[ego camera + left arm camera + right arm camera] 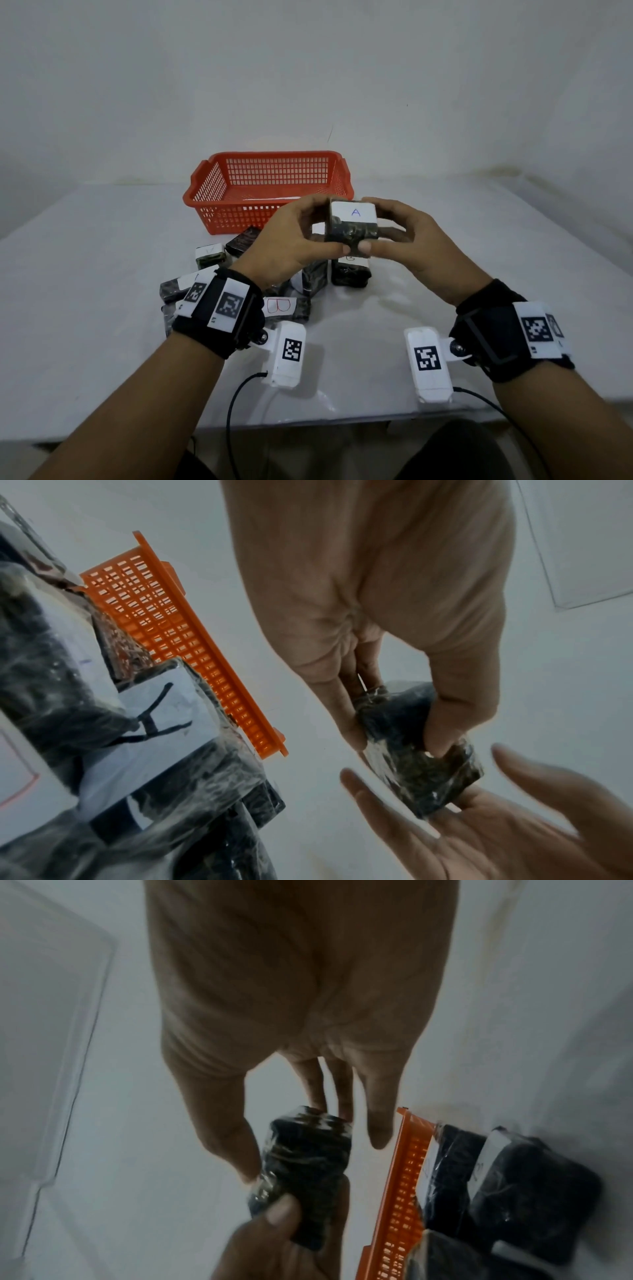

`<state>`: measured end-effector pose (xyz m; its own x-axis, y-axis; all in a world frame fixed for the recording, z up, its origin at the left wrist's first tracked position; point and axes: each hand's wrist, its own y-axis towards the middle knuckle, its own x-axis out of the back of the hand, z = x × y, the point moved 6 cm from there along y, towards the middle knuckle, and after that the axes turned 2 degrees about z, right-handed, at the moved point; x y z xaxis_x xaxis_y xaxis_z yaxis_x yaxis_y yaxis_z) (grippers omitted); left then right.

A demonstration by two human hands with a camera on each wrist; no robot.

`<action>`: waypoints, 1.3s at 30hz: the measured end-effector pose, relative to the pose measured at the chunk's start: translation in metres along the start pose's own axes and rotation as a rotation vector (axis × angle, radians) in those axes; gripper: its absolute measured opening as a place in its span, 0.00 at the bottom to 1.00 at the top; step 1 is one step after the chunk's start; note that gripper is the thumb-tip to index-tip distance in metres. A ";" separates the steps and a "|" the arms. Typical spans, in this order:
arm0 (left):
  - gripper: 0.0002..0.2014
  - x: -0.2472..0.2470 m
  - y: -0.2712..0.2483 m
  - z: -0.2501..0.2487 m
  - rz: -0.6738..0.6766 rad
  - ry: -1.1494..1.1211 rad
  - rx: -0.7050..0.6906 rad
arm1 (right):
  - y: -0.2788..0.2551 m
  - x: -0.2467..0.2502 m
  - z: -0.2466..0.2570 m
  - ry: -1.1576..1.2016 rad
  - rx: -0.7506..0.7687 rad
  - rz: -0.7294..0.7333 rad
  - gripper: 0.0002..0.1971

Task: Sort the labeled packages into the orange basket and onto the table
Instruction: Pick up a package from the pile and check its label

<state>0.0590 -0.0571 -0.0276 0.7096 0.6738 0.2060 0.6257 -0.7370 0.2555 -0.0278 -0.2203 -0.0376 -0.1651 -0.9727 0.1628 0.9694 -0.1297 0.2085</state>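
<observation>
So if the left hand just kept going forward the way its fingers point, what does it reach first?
Probably the right hand: the left hand points across, and both already grip the package marked A between them. The orange basket sits farther back, likely off that line; depth is unclear.

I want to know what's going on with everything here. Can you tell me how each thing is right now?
Package A: held up above the table, label facing up.
Left hand: grips package A.
Right hand: grips package A from the other side.
Orange basket: upright on the table, something white inside.
Package B: lying on the table, label up.
Other packages: lying in a loose pile, unsorted.
</observation>
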 end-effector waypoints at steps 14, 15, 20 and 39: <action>0.17 -0.004 -0.007 -0.002 -0.038 0.038 0.052 | 0.000 -0.009 -0.006 0.120 -0.059 -0.100 0.23; 0.16 -0.003 -0.007 -0.003 -0.047 0.045 0.047 | 0.000 -0.010 -0.006 0.117 -0.062 -0.088 0.23; 0.17 -0.003 -0.009 -0.001 -0.047 0.038 0.050 | 0.002 -0.008 -0.003 0.097 -0.049 -0.116 0.20; 0.17 -0.004 -0.008 -0.005 -0.013 0.016 0.030 | -0.001 -0.002 0.001 0.059 -0.032 -0.147 0.17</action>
<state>0.0495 -0.0534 -0.0253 0.6960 0.6842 0.2180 0.6446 -0.7291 0.2300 -0.0290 -0.2183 -0.0374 -0.2955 -0.9523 0.0760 0.9411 -0.2765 0.1945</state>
